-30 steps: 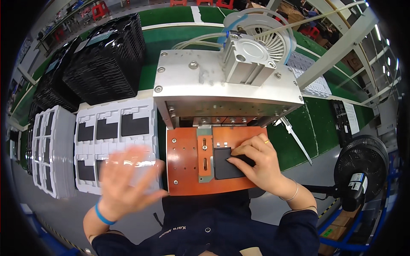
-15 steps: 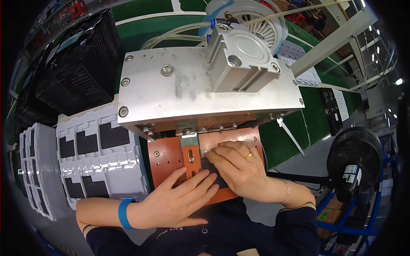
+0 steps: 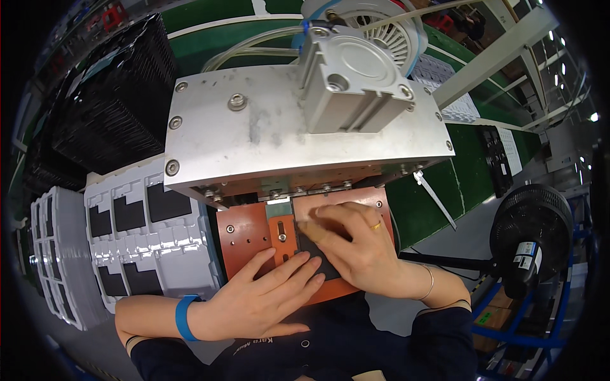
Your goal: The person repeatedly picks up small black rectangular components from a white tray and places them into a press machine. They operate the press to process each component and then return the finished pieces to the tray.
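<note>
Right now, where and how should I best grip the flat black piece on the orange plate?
Pinch the flat black piece by its near edge, probably, coming from your side. It lies flat, with bare orange plate in front; its left edge sits beside the slotted orange bar, the silver metal housing stands beyond it, and your right hand covers its right part.

Dark flat piece (image 3: 309, 247) is being mostly covered by the left hand (image 3: 254, 298) and right hand (image 3: 368, 254); full outline isn't being shown. Lower end of the orange slotted strip (image 3: 283, 236) is being blocked by the left fingers (image 3: 289, 272). Rear of the orange base plate (image 3: 243, 225) is being hidden under the silver press (image 3: 279, 140). White tray's (image 3: 149, 232) near edge is being partly masked by the left forearm (image 3: 149, 315). Round white slatted unit (image 3: 395, 35) is being clipped at top. Caliper (image 3: 436, 202) markings are being rendered too small.
</note>
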`<control>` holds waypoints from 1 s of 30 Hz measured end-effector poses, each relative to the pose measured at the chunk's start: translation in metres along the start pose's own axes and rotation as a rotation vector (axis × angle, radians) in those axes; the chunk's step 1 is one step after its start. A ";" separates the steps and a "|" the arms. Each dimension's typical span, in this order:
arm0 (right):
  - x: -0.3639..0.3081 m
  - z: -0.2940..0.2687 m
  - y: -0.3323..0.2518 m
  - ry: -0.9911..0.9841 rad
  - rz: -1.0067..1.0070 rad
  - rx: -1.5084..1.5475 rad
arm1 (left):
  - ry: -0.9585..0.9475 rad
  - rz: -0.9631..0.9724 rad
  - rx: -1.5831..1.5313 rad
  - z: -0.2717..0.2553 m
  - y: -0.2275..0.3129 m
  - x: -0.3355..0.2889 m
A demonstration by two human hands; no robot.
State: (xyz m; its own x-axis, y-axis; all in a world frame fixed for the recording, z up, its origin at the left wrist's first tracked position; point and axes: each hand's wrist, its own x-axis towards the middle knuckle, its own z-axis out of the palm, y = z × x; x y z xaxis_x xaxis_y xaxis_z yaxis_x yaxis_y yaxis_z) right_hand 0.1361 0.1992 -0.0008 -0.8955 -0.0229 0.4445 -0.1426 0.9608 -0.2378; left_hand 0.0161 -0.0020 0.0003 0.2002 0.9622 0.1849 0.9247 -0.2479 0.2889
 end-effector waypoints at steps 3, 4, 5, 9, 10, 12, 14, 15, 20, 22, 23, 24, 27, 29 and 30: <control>-0.010 -0.012 0.002 0.102 0.085 0.015 | -0.009 -0.011 -0.010 -0.001 0.001 -0.001; -0.014 -0.019 0.001 0.062 0.104 0.074 | -0.008 -0.015 -0.015 -0.001 0.001 -0.001; -0.019 -0.027 -0.002 0.016 0.123 0.134 | -0.010 -0.018 -0.031 -0.001 0.000 -0.001; -0.039 -0.030 -0.004 -0.109 0.135 0.165 | -0.028 -0.048 -0.113 -0.004 -0.001 0.000; -0.041 -0.029 -0.003 -0.124 0.126 0.155 | -0.034 -0.061 -0.137 -0.006 -0.002 0.000; -0.037 -0.026 0.003 -0.111 0.106 0.171 | -0.027 -0.058 -0.155 -0.011 -0.004 0.001; -0.030 -0.025 0.007 -0.114 0.100 0.203 | -0.021 -0.053 -0.153 -0.012 -0.006 0.002; -0.026 -0.025 0.008 -0.124 0.106 0.228 | -0.019 -0.048 -0.144 -0.011 -0.008 0.002; -0.004 -0.015 0.012 -0.133 0.082 0.214 | -0.011 -0.043 -0.113 -0.009 -0.009 0.003; -0.001 -0.006 0.015 -0.137 0.029 0.153 | -0.002 -0.045 -0.118 -0.008 -0.008 0.002; 0.000 -0.005 0.015 -0.146 0.018 0.130 | -0.001 -0.044 -0.113 -0.008 -0.008 0.002; 0.000 -0.004 0.015 -0.153 0.008 0.107 | -0.001 -0.043 -0.109 -0.008 -0.008 0.003; 0.002 -0.004 0.012 -0.174 -0.010 0.044 | -0.010 -0.039 -0.092 -0.005 -0.009 0.002; 0.003 -0.004 0.010 -0.179 -0.008 0.014 | -0.015 -0.038 -0.087 -0.003 -0.009 0.001; 0.005 -0.004 0.009 -0.178 -0.002 0.003 | -0.015 -0.038 -0.087 -0.003 -0.009 0.001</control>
State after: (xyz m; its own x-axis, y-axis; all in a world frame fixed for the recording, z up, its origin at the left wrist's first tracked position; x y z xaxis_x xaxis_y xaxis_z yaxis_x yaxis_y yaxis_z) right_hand 0.1323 0.2085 0.0030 -0.9557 -0.0737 0.2850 -0.1455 0.9599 -0.2396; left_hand 0.0070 0.0008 0.0010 0.1705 0.9725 0.1585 0.9003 -0.2191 0.3762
